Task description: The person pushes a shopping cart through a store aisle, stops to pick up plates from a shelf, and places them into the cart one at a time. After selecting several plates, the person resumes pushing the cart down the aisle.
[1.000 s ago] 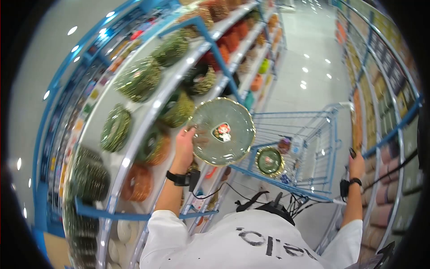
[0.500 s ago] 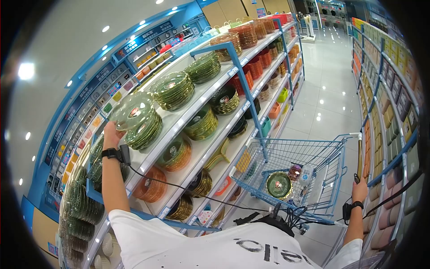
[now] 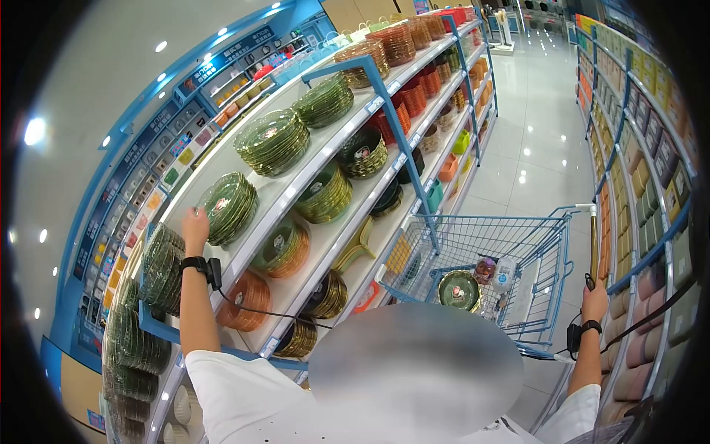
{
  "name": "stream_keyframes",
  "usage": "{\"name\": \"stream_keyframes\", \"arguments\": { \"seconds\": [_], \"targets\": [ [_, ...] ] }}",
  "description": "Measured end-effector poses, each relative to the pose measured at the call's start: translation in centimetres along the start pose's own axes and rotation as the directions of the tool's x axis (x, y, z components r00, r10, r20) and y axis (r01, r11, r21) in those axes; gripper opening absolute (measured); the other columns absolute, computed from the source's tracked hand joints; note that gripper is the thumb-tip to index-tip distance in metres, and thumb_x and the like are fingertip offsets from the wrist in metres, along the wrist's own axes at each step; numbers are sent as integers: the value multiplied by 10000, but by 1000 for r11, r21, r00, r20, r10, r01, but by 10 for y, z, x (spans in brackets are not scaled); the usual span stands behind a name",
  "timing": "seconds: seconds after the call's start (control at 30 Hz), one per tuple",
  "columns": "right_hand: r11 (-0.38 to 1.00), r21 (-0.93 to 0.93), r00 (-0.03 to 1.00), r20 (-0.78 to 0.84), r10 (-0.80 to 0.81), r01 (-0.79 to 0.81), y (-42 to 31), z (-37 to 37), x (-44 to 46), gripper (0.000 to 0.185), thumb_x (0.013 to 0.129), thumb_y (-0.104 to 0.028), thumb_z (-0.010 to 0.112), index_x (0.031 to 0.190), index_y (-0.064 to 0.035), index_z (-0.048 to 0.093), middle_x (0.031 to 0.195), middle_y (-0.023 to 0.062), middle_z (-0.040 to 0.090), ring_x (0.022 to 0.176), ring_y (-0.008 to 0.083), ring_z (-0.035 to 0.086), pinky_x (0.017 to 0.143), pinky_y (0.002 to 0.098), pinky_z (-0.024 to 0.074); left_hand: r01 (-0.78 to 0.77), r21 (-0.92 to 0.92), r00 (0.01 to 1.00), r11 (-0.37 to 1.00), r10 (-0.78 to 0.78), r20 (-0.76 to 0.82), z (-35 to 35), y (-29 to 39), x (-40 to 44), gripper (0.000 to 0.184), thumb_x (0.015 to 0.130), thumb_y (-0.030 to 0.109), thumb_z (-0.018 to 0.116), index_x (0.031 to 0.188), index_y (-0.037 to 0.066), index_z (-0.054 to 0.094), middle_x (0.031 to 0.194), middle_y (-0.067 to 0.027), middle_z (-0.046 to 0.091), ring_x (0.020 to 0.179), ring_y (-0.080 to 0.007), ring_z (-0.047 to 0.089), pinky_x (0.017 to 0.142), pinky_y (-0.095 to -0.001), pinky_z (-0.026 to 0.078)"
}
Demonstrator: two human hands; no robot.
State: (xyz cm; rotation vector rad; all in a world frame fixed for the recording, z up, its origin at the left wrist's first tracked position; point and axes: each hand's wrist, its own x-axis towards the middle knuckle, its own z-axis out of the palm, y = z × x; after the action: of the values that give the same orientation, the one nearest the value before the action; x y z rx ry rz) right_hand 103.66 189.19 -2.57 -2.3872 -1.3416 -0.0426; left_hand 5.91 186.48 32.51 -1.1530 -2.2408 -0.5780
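The person's left hand (image 3: 195, 229) is at the upper shelf (image 3: 268, 194), just beside a stack of green plates (image 3: 228, 211). The fingers of this hand look bent, with the tips near the outer edge of the stack, but one cannot tell if they press together, pinch something or only touch the plates. The stack lies on the shelf, its top plate tilted toward the person and bearing a small label. On the near side of the hand there is another green stack (image 3: 161, 268); farther along the same shelf come a third stack (image 3: 272, 142) and a fourth stack (image 3: 323, 101).

The right hand (image 3: 594, 302) is on the other side, with its fingers wrapped around the handle (image 3: 594, 244) of a blue wire cart (image 3: 492, 237). In the cart there are a green dish (image 3: 459, 291) with a golden edge, a clear bottle (image 3: 504, 275) and a small purple-brown package (image 3: 484, 271), these last two near each other.

On each wrist is a black band, and from the left one a black cable (image 3: 270, 314) runs toward the body. The person wears a white shirt (image 3: 244, 396), partly hidden by a blurred oval. On the shelf below the plates stand green bowls (image 3: 323, 194) with gold sides and a stack of orange-brown dishes (image 3: 245, 302). At the right, a rack (image 3: 642, 148) is filled with boxes and coloured goods.
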Motion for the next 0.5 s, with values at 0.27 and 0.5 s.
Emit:
{"name": "stream_keyframes", "arguments": {
  "seconds": [0.27, 0.5],
  "targets": [
    [999, -46, 1000, 18, 17, -16, -9, -10, -3, 263, 830, -254, 672, 981, -57, 587, 913, 196, 673, 864, 401, 641, 734, 484, 506, -87, -336, 968, 938, 159, 195, -16, 52, -46, 403, 990, 340, 475, 915, -35, 601, 789, -188, 612, 783, -326, 588, 714, -389, 448],
    [998, -56, 1000, 0, 26, -26, -6, -4, -2, 260, 816, -237, 689, 998, -64, 619, 915, 188, 683, 864, 399, 651, 737, 481, 515, -344, -337, 936, 877, 347, -53, -37, 76, -82, 303, 964, 253, 526, 923, -34, 613, 819, -194, 612, 780, -368, 593, 719, -402, 457]
  ]
}}
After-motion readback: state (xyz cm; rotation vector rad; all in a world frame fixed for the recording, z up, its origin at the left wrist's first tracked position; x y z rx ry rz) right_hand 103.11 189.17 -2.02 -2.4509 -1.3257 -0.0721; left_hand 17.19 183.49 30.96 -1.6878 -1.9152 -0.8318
